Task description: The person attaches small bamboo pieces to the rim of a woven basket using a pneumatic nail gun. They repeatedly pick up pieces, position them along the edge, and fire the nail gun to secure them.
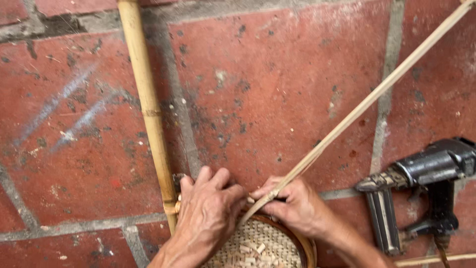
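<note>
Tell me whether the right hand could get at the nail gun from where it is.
Probably yes: the nail gun lies on the tiles beside the right hand, nothing between them, but that hand is pinching a bamboo strip and would have to let go.

L hand (pixel 208 211), R hand (pixel 292 206) curled, touching

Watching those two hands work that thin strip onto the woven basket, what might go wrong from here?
The long thin strip bends sharply where the right hand pinches it at the woven basket rim, so it might crack or split. The left hand presses close by; a slip could nick fingers. The nail gun lies nearby and could get bumped.
</note>
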